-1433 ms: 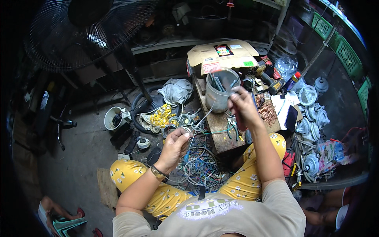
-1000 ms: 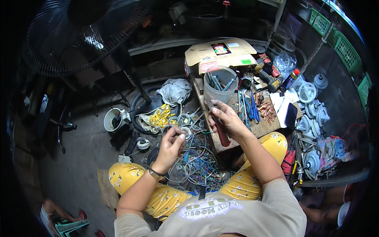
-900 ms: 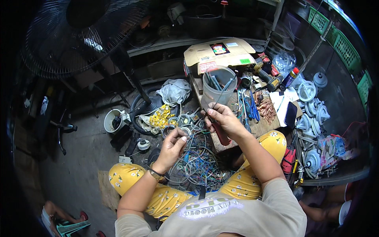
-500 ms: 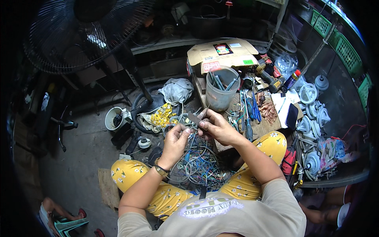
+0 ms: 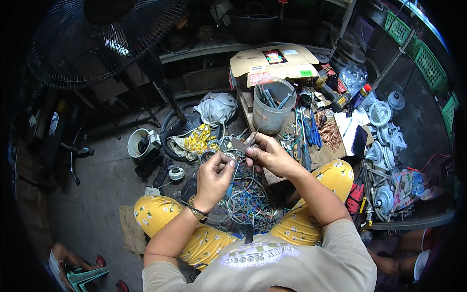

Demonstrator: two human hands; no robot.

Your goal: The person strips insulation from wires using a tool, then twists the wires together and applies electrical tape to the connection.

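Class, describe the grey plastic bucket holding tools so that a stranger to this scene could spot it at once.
Find the brown cardboard box at the top centre. Directly in front of it, just beyond the right hand, stands the grey plastic bucket. It is the only upright container with tool handles sticking out; the white cup sits far left.

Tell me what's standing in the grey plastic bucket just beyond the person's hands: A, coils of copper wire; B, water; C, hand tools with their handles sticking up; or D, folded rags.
C: the bucket behind the right hand holds several long tools standing on end, their grey and blue handles poking above the rim.
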